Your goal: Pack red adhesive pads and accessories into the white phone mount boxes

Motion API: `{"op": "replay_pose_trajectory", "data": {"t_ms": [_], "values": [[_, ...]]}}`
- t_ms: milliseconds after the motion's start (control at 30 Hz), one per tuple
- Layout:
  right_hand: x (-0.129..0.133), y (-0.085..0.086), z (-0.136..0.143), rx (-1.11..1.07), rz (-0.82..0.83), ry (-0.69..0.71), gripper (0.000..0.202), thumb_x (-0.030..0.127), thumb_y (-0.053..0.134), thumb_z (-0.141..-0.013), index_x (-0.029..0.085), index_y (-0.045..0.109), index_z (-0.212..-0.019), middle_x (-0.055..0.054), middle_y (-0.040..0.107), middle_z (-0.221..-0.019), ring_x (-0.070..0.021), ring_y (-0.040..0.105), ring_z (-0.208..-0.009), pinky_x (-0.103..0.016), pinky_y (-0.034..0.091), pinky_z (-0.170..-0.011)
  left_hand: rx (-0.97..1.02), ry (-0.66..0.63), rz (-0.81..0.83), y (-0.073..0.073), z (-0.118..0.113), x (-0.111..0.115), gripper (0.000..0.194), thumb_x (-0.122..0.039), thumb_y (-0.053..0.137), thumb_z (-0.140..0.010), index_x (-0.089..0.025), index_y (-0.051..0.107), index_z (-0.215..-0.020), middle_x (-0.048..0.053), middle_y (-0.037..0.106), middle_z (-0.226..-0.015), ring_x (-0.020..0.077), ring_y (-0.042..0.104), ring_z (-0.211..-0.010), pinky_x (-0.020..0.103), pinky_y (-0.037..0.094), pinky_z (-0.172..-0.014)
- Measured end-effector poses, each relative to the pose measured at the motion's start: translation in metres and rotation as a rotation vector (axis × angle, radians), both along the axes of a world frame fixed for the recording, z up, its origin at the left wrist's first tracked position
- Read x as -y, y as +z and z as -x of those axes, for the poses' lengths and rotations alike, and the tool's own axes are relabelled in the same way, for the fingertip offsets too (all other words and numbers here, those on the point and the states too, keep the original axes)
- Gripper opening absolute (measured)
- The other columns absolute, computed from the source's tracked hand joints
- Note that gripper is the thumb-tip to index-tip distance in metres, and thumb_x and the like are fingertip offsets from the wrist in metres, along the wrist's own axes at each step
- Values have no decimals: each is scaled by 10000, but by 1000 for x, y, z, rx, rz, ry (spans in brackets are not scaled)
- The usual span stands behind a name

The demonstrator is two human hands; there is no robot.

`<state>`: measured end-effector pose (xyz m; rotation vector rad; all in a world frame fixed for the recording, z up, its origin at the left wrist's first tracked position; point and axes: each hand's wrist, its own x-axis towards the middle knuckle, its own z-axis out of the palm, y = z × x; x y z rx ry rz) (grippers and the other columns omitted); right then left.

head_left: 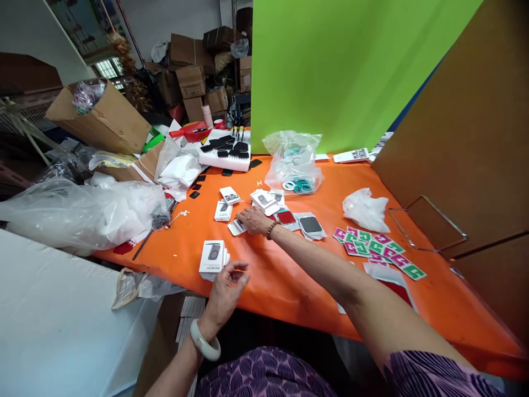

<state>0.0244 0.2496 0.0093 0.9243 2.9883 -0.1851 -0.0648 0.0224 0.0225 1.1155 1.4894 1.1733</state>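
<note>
My left hand (226, 293), with a pale bangle on the wrist, hovers by the near edge of the orange table. Its fingers are curved and apart, with nothing between them. Just beyond it stands a stack of white boxes (212, 257), the top one printed "MAGNETIC". Farther off, my right hand (255, 220), wearing a bead bracelet, closes its fingers on a small white box (236, 227); the fingertips are partly hidden. Two more white boxes (230, 195) lie just beyond that, and a loose pile of printed boxes (264, 202) sits behind the right hand.
A red pad (286, 217) and a dark grey pad (313, 225) lie right of my right hand. Behind is a clear bag of rings (294, 165). Pink and green cards (372, 246) spread at right, near a crumpled white bag (365, 208). Plastic-wrapped bundles (86, 212) crowd the left.
</note>
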Motion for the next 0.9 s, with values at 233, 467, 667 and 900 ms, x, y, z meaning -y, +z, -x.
{"op": "replay_pose_trajectory", "data": {"t_ms": [233,467,667,900], "values": [[83,23,-48,-391,144,-155,428,375,648,-767,128,523,-1094,-109,550,-988,-225,498,-863,-334,396,-766,493,169,71,-20,-24,0,695,-520,720,-703,-228,490,-1290,137,500,-1350,251,514,-1199,352,466,-927],[197,17,-107,-652,630,-252,448,413,615,-838,199,522,-1220,-64,567,-1037,-188,561,-919,-320,468,-823,891,47,245,-19,-52,11,609,-610,618,-753,-163,610,-1167,109,684,-1106,249,630,-1042,337,506,-886],[138,-9,-198,-634,328,-584,236,364,507,-888,178,639,-945,-86,609,-934,-197,586,-820,-343,464,-788,888,-100,455,-16,-55,19,643,-654,491,-811,-70,663,-1017,142,724,-811,201,687,-676,282,545,-616],[91,-27,-268,-388,412,-558,228,387,569,-796,178,571,-705,-44,556,-788,-175,500,-735,-303,412,-691,912,-246,520,-29,-57,36,697,-678,476,-801,-43,667,-1016,153,721,-775,184,687,-643,251,535,-612]]}}
